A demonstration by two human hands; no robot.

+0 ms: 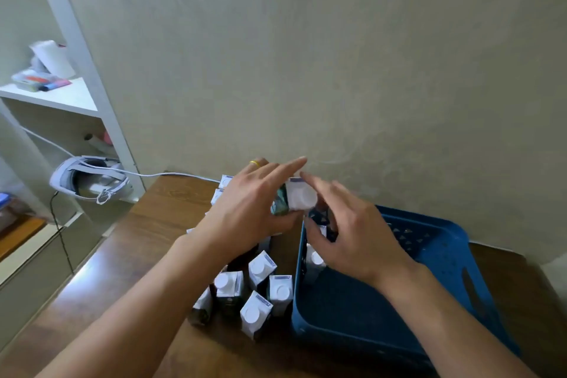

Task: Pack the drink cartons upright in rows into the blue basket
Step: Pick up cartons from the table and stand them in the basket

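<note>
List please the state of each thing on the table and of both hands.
Held carton: lifted, in left hand.
Left hand: gripping the carton.
Right hand: open, fingers spread, over the basket's left wall.
Basket: mostly unfilled, cartons upright along its left wall.
Table cartons: upright, loosely clustered left of basket.

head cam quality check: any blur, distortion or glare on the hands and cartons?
Head view: right hand motion-blurred at its fingers; left hand sharper, gripping the white-capped dark drink carton. Wide-angle bending curves the white shelf frame. Soft, even light, no glare; the blue plastic basket interior is dim.
</note>
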